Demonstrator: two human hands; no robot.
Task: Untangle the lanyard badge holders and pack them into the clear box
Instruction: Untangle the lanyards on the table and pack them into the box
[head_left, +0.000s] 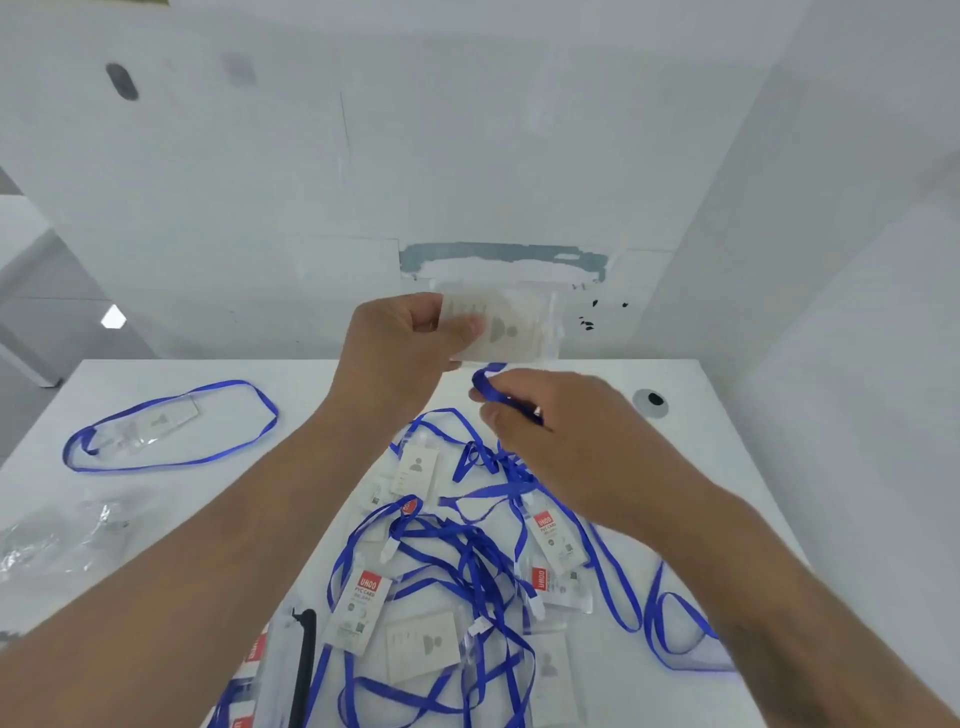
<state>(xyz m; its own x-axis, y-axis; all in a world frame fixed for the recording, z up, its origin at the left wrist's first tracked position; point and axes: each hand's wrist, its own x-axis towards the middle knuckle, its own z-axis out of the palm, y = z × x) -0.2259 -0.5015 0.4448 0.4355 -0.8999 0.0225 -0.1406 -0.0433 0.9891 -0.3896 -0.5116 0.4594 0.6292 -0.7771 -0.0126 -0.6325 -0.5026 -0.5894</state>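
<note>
My left hand (400, 343) holds a clear badge holder (504, 327) with a white card up above the table. Just below it, my right hand (561, 426) pinches that holder's blue lanyard strap (488, 387). Under both hands lies a tangled pile of blue lanyards (467, 566) and badge holders, several with red-labelled cards (363, 597). One separated lanyard with its holder (156, 426) lies in a loop at the far left. A clear box (280, 670) with a black handle shows at the bottom edge, partly hidden by my left forearm.
The white table (691, 467) ends at a white wall behind. A round cable hole (652, 401) sits at the back right. Crumpled clear plastic wrappers (57, 535) lie at the left edge.
</note>
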